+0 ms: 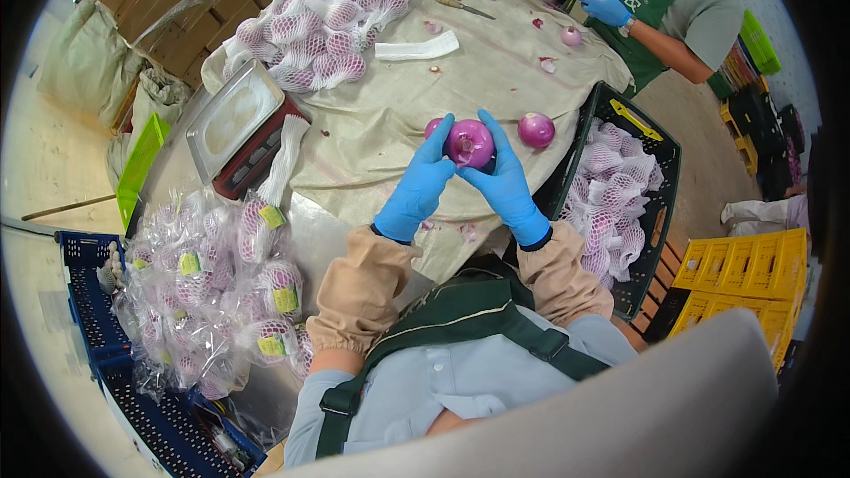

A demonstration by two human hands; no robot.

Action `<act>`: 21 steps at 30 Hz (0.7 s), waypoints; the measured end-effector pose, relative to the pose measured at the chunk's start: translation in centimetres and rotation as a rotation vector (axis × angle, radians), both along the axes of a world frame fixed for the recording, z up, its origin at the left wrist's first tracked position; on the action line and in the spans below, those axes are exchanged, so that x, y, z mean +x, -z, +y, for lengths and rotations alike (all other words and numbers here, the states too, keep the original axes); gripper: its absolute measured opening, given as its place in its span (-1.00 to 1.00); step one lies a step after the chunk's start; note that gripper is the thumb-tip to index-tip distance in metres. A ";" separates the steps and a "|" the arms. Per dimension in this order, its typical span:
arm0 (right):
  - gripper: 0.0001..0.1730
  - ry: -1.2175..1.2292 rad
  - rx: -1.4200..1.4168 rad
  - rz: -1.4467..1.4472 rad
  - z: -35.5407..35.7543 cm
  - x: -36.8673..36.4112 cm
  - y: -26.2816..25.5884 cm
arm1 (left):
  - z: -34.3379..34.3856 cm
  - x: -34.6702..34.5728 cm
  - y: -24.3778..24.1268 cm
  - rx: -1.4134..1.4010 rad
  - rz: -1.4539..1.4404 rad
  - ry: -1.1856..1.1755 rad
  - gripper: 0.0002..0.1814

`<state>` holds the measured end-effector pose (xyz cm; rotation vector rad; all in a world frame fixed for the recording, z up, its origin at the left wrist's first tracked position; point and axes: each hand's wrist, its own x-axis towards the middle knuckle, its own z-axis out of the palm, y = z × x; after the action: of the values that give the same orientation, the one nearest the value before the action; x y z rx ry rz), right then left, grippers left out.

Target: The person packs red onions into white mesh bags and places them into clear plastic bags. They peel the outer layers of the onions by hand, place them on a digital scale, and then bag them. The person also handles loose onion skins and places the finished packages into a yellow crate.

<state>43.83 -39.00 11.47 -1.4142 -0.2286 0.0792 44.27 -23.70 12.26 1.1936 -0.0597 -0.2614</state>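
Note:
A purple onion point(471, 144) is held between my two hands above the cloth-covered table, its root or stem end facing up at me. My left hand point(420, 182), in a blue glove, grips it from the left. From the right, my right hand point(506, 182), gloved the same way, closes around its other side. Part of another purple onion point(433, 127) shows just behind my left fingers. A further onion point(536, 130) rests on the cloth point(372, 126), a short way right of my right fingertips.
Netted onions point(332, 20) are heaped at the far side, near a knife point(465, 7) and white foam nets point(417, 46). A scale point(236, 126) and bagged onions point(199, 285) stand left. Right is a dark crate point(669, 166) of netted onions. Beyond, co-workers' gloved hands point(607, 10) work.

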 end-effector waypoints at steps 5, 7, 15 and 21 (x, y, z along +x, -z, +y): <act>0.01 0.001 0.054 0.037 -0.8 -0.4 0.2 | -0.1 0.7 0.5 0.265 -0.131 0.101 -0.25; -0.02 -0.006 0.004 0.009 -1.5 -0.5 0.2 | -0.1 1.5 0.7 0.385 -0.304 0.140 -0.26; -0.08 -0.085 -0.248 -0.093 -3.5 -0.5 -1.2 | -0.1 1.4 -1.6 0.920 -0.269 0.268 -0.28; -0.06 0.096 -0.044 -0.026 -2.7 -0.7 -0.2 | -0.9 1.7 -1.2 0.670 -0.217 0.222 -0.28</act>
<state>43.11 -41.69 11.67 -1.4687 -0.1809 -0.0137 46.01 -24.61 13.46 1.8838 -0.3145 -0.3604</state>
